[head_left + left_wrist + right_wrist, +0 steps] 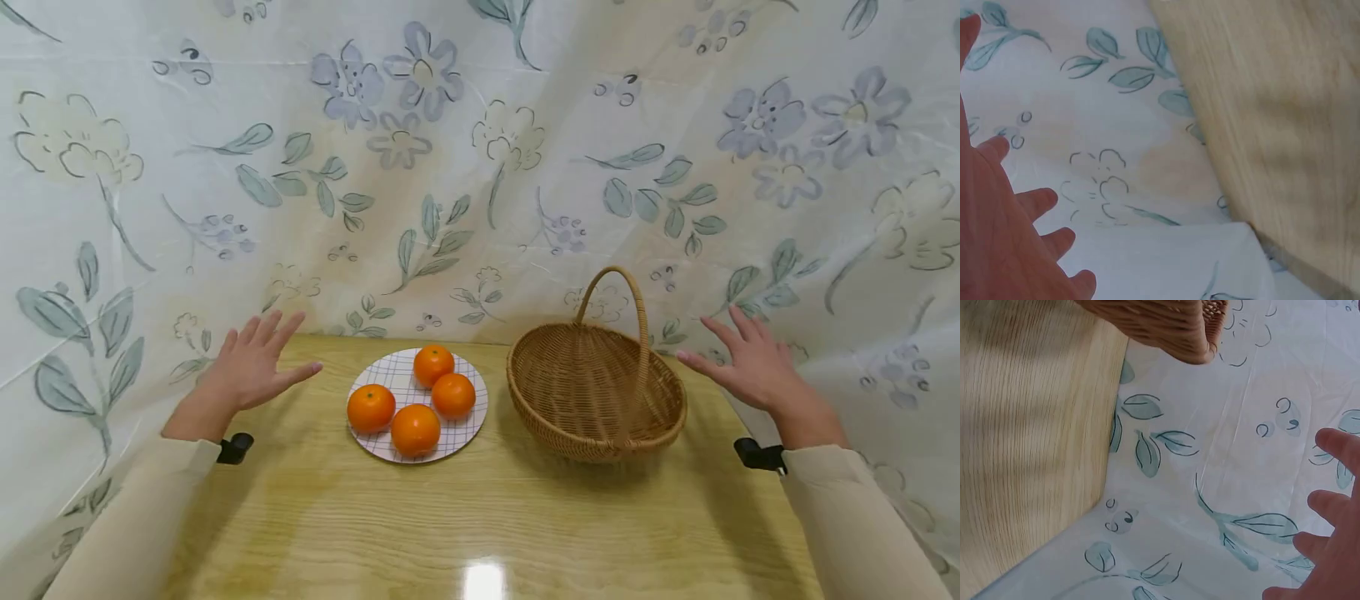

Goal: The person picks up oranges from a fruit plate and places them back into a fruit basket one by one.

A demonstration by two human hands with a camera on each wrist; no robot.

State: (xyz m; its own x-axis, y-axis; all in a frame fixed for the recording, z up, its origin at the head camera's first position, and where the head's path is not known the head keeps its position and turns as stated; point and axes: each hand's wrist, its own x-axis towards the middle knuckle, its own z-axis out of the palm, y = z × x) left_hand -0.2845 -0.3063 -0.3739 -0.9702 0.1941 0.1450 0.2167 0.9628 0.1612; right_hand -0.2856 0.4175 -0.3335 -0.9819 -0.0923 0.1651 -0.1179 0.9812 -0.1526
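Observation:
In the head view, several oranges (416,430) lie on a round white plate (468,433) with a grid pattern. To the plate's right stands a brown wicker basket (577,387) with a tall arched handle; no fruit shows inside it. My left hand (255,367) hovers left of the plate, fingers spread, holding nothing. On the other side, my right hand (753,367) is raised to the right of the basket, also with spread fingers and nothing in it. The right wrist view catches part of the basket's rim (1166,328) at the top, apart from the fingers (1335,506).
The wooden table (450,517) has its back edge against a hanging floral cloth (450,208), which also covers both sides. Small black devices (235,448) sit at both wrists. A bright reflection shows near the table's front.

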